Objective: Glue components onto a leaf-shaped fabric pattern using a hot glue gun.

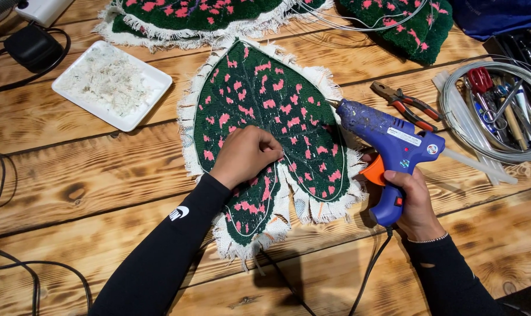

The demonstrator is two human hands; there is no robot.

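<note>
Black sleeves frame the leaf-shaped tufted piece (265, 129), which lies flat on the wooden table (72, 187). On its middle the left hand (245, 155) rests closed in a fist, seemingly pinning the fabric steady. Just right of the leaf, the right hand (415, 205) wraps the handle of a blue glue gun (388, 143), nozzle touching the frayed white edge. Dark green pile carries pink flecks; 1 white tray (151, 82) of fluff sits upper left of it.
</note>
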